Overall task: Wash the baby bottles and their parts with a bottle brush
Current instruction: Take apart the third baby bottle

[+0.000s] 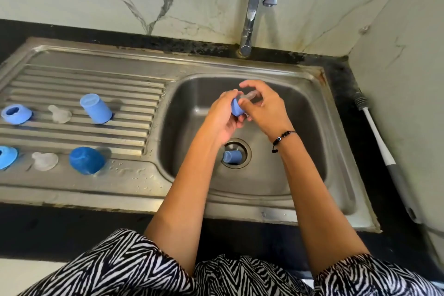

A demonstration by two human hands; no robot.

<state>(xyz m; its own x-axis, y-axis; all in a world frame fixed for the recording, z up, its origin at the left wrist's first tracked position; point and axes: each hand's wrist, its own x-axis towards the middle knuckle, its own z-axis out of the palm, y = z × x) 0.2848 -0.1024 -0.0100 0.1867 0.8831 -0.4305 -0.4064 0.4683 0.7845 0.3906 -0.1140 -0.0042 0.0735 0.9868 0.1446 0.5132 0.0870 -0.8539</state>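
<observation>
Over the sink basin [300, 108] we hold a small baby bottle part between both hands: our left hand [222, 115] curls round a blue ring [236, 108], while the fingers of our right hand [262, 108] pinch the clear nipple [248, 96] that sticks out of it. Neither hand is spread wide; both are closed on this one assembly, above and behind the drain [236, 152], where a blue cap [231, 156] lies. We judge the piece to be very light, so weight is no concern; slip is. The ring looks like stiff plastic and should take a firm grip round its outer wall, whereas the nipple looks like soft silicone that will fold and stretch if squeezed, and, if wet, could slide out between the fingertips. We think it best to take the nipple near its wide base, not its thin tip, and pull or push it evenly through the ring. On the ribbed draining board [149, 79] to the left stand more parts: two blue rings, two clear nipples, a light blue cup [96, 108] and a darker blue cap [87, 160], all set well apart. The bottle brush [379, 142] lies untouched on the dark surface [343, 74] right of the sink, and the tap [257, 7] shows no water running.
</observation>
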